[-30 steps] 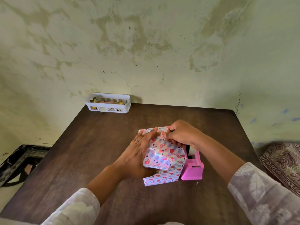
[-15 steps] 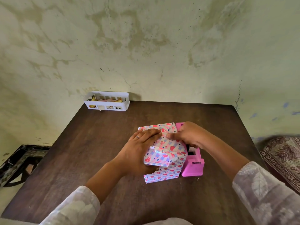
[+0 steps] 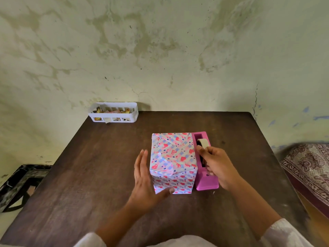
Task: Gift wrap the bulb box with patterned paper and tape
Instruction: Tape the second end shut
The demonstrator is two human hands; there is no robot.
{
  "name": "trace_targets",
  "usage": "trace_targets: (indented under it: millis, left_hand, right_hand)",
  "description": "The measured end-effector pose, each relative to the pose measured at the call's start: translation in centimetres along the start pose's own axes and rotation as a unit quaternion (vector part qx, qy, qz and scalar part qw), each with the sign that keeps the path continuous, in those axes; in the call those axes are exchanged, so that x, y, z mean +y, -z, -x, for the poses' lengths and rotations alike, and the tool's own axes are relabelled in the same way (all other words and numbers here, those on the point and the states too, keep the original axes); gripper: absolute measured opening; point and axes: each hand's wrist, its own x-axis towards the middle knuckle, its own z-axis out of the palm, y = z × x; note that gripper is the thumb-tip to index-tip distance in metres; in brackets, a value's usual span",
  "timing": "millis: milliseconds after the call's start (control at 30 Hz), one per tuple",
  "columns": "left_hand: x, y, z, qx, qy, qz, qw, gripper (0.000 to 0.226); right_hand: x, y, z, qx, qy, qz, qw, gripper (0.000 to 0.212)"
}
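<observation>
Head view: right hand point(image 3: 218, 166) hides dispenser's point(image 3: 207, 182) cutter.

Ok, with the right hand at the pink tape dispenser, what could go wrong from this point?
1. The folded top flaps of the heart-patterned wrapped box look unpressed, since the left hand is open beside the box; they may spring up.
2. The right hand pulls at the beige tape roll; the pink plastic dispenser stands against the box and could nudge it.
</observation>
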Motion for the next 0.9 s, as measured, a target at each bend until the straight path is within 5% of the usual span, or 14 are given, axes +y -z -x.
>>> trace_targets:
  millis: [100,200,267,333,400,500,600,733,800,900]
  left_hand:
    - [1.1,-1.6,2.6,0.118,0.034,0.091,0.988,0.093]
    - [2.1,-2.8,4.2,0.197,0.004,0.116,0.974,0.058]
    - [2.6,-3.6,4.6,0.203,0.032,0.164,0.965,0.04]
    - [3.2,-4.3,4.8,0.16,0.128,0.243,0.948,0.028]
    - [3.1,-4.8,5.0,0.071,0.194,0.282,0.937,0.011]
    - [3.7,-5.2,5.0,-0.08,0.128,0.248,0.957,0.003]
    - [4.9,-5.9,3.7,-0.172,0.057,0.186,0.966,0.035]
    - [7.4,-7.5,1.8,-0.233,0.0,0.041,0.972,0.071]
    - [8.0,-8.6,0.9,-0.239,-0.022,-0.013,0.971,0.078]
    - [8.7,-10.0,-1.3,-0.252,0.039,-0.035,0.966,0.074]
  right_hand:
    - [2.4,1.1,0.0,0.077,0.008,-0.03,0.997,0.029]
    - [5.4,2.0,-0.1,0.124,0.066,0.078,0.987,0.023]
    - [7.2,2.7,-0.2,0.094,0.11,0.172,0.974,0.048]
    - [8.8,3.0,-0.5,0.056,0.141,0.278,0.949,0.073]
    - [9.8,2.9,-0.6,0.041,0.149,0.28,0.948,0.072]
    - [10.7,3.0,-0.9,0.069,0.203,0.258,0.942,0.052]
    - [10.7,3.0,-0.6,0.074,0.216,0.206,0.951,0.045]
    - [9.4,3.0,-0.7,0.056,0.097,0.036,0.993,0.027]
    - [8.5,2.8,-1.5,0.052,0.051,0.008,0.997,0.011]
    - [7.3,2.3,-2.5,0.055,-0.013,-0.031,0.998,0.018]
